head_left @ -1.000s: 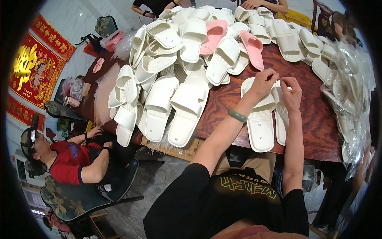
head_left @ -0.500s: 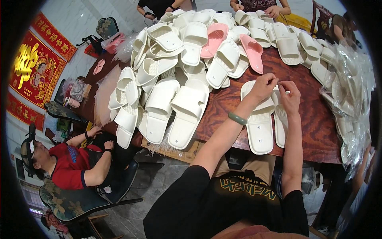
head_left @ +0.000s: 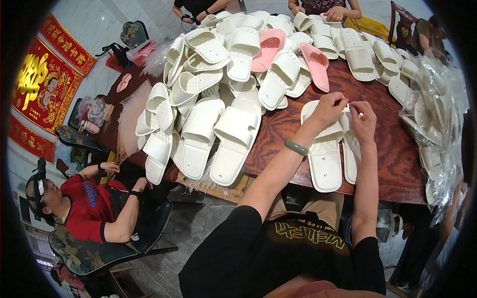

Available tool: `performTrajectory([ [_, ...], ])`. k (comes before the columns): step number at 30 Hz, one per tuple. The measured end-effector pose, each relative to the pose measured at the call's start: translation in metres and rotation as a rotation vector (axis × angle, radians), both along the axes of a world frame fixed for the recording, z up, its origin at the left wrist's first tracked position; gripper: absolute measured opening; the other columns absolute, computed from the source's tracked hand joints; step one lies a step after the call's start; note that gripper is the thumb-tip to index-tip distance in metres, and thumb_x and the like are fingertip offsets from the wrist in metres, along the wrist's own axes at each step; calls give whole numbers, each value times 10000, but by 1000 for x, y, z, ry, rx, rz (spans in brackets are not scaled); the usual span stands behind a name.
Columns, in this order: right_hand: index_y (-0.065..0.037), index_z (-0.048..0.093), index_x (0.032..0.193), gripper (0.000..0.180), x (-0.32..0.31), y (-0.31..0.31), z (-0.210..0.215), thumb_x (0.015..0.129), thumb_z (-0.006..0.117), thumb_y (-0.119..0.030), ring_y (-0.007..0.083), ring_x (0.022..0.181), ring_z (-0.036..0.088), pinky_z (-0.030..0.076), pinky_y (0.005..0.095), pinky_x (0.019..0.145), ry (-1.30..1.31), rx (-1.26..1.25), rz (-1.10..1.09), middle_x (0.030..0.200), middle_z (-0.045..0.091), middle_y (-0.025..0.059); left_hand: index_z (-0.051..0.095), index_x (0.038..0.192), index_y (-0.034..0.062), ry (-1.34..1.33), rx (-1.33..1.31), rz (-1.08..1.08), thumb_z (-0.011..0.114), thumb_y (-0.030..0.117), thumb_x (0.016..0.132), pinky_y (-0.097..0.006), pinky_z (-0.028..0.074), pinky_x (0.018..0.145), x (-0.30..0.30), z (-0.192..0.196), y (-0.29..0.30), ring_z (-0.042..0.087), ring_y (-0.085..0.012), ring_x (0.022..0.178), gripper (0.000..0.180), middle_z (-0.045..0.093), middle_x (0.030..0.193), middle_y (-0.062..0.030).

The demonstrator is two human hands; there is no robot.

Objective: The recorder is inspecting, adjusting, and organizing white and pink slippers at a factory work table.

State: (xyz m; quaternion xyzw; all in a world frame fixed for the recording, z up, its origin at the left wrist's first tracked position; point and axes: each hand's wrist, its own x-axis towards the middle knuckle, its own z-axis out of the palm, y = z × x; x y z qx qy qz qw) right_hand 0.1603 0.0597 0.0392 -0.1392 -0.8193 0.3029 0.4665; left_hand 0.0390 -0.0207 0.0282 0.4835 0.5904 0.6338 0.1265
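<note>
Side by side before me lie two white slippers, the left slipper and the right slipper, which my right forearm partly covers. Over the far end of the left one is my left hand, its fingers pinched together and a green bangle on the wrist. Close beside it, above the right slipper's far end, my right hand has thumb and fingertips pressed together. Whatever the fingertips grip is too small to make out.
A heap of white slippers covers the table's far and left parts, with a pink slipper at its edge. Clear plastic bags hold slippers at right. A person in red sits at left; others work across the table.
My hands stay nearly still, pinched over the two slippers. The seated person at left has shifted slightly and raised both hands.
</note>
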Motion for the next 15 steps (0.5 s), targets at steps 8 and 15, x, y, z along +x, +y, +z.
performTrajectory([
  [8, 2, 640, 857, 92, 0, 0, 2, 767, 624, 6, 145, 659, 579, 447, 262, 578, -47, 23, -87, 785, 602, 75, 600, 819, -21, 8, -2, -14, 583, 132, 850, -258, 415, 592, 1, 4, -1, 493, -95, 636, 157, 576, 674, -41],
  [15, -1, 640, 855, 82, 1, -2, 4, 777, 618, -12, 160, 657, 583, 451, 266, 590, -20, 2, -12, 776, 595, 75, 596, 815, -24, 1, 14, -2, 584, 122, 846, -255, 417, 596, 1, 3, -2, 495, -93, 641, 150, 581, 681, -47],
])
